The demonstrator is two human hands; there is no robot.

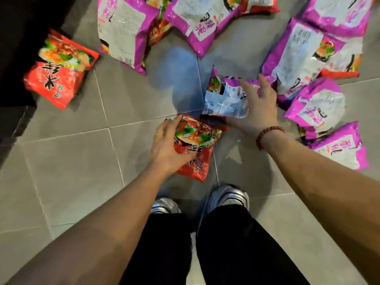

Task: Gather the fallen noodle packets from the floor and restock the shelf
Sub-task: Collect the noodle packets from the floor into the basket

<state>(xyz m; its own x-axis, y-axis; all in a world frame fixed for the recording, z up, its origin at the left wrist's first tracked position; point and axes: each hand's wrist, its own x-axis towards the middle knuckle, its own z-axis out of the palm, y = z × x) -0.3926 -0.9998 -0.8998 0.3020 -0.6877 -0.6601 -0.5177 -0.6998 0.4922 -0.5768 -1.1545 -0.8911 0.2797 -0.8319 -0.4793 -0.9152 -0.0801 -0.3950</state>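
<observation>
My left hand [167,144] grips a red noodle packet [197,147] by its left edge, just above the grey tiled floor in front of my feet. My right hand [258,109] holds a purple and white noodle packet [224,97], fingers spread over its right side and thumb under its lower edge. That packet sits slightly above and behind the red one. More purple packets [304,56] lie to the right. Another red packet [59,68] lies at the far left. The shelf is not in view.
Several purple packets [125,31] are strewn across the top of the floor, some overlapping red ones. A dark base or wall [14,58] runs along the left edge. My two shoes [228,197] stand just below the held packets. Bare grey tiles [67,171] stretch left of my feet.
</observation>
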